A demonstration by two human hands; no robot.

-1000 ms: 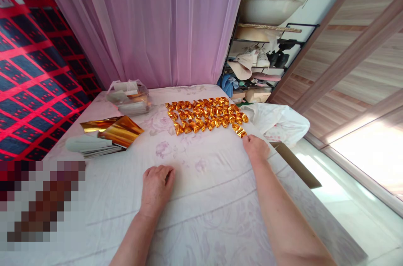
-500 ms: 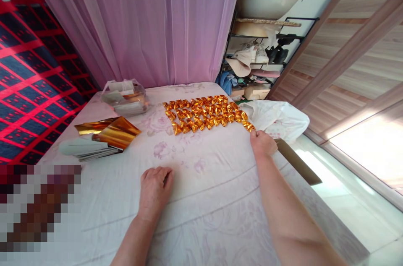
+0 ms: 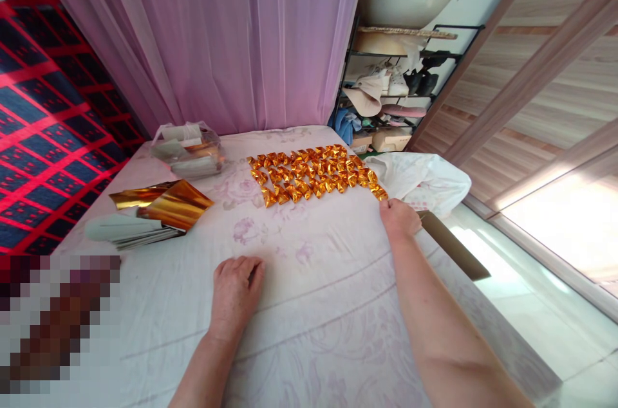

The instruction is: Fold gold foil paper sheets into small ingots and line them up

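Rows of folded gold foil paper ingots [image 3: 309, 171] lie on the flowered cloth [image 3: 333, 266]. At the near right end of the rows, my right hand [image 3: 400, 218] is closed, its fingertips at the last gold foil paper ingot [image 3: 380, 193]; part of that piece is hidden by the fingers. My left hand [image 3: 237, 289] rests on the cloth, its fingers curled in and nothing visible in them. To its upper left, gold foil sheets [image 3: 176, 203] lie partly over a stack of pale paper sheets [image 3: 135, 231].
A clear plastic bag [image 3: 188, 149] with paper stands at the back left. A white plastic bag [image 3: 425, 179] and a cardboard flap [image 3: 454, 246] are at the right edge. Purple curtain [image 3: 232, 35] hangs behind; a shelf rack [image 3: 400, 55] holds shoes and basins.
The whole view has shifted slightly left. Both hands and the gold pieces hold nearly the same places on the cloth.
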